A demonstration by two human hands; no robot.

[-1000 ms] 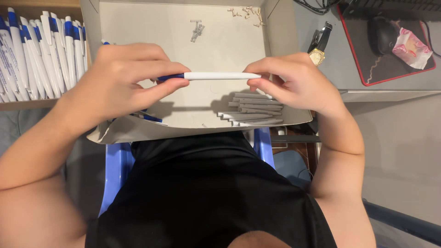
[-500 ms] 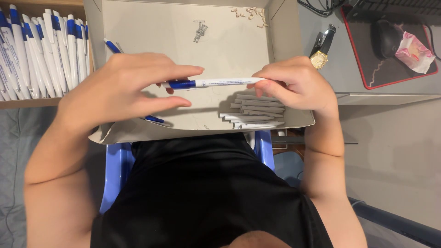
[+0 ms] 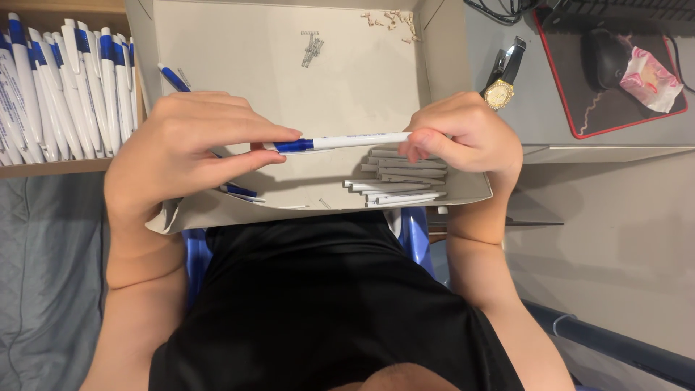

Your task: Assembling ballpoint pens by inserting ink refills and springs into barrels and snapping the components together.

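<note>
pen [image 3: 347,141], one, blue-white, pinched between your left hand [image 3: 184,148] and right hand [image 3: 463,137]; both fingertip grips narrow, over cardboard box [image 3: 239,72].

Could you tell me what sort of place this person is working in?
Probably a desk used for hand-assembling pens: a cardboard tray holds white barrels, a bin of finished pens sits on the left, and a computer mouse lies nearby.

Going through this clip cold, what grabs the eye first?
A blue and white pen held level between the left hand and right hand, above a shallow cardboard box. Finished pens crowd a tray at upper left, and white pen barrels lie stacked in the box's near right corner.
</note>
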